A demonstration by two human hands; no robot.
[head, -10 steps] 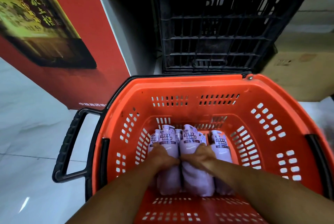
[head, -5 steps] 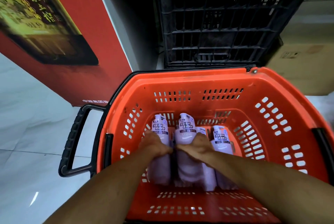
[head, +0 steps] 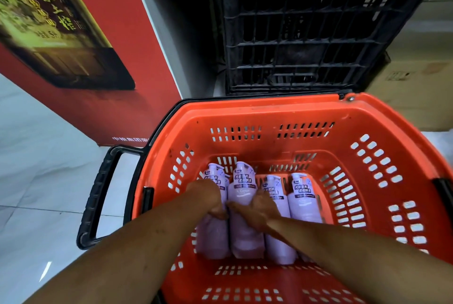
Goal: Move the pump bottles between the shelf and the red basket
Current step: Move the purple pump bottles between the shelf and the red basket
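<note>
In red basket [head: 269,110]: my left hand [head: 208,197] grips 9 o'clock bottle [head: 212,235], right hand [head: 258,208] the next bottle [head: 241,192], one each to lift.

The red basket [head: 282,113] is moulded plastic, faintly glossy; its black handle [head: 96,198] looks ribbed and matt; the lilac pump bottles [head: 304,202] are smooth plastic with a soft sheen; the black crate [head: 306,41] is dull plastic; the floor tiles [head: 36,205] shine; the box [head: 421,97] is matt cardboard.

In the centre of the frame, side by side, my left hand [head: 208,197] grips the leftmost bottle [head: 212,237], my right hand [head: 259,208] the second bottle [head: 245,237].
</note>
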